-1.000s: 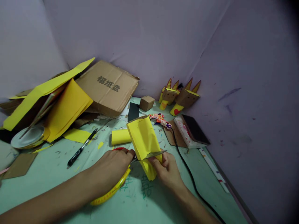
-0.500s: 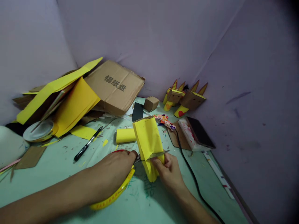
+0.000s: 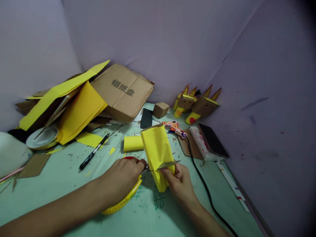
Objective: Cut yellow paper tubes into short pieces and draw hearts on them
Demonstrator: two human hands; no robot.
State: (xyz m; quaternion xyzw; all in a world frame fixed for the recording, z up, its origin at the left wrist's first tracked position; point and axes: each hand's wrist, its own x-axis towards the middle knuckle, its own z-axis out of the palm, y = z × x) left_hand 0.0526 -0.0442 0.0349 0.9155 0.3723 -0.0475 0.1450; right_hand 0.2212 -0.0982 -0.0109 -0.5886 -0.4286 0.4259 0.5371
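Mid-cut: your left hand [image 3: 120,179] grips the scissors [image 3: 148,171], blades closing through the yellow paper piece [image 3: 158,148] at frame centre
Right hand [image 3: 181,182] pinches its lower end; next, finish the snip straight, fingers clear. Yellow roll [image 3: 133,143] behind

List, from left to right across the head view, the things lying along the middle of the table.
Foil plate → pen → yellow roll → folded yellow sheet → black cable → phone.
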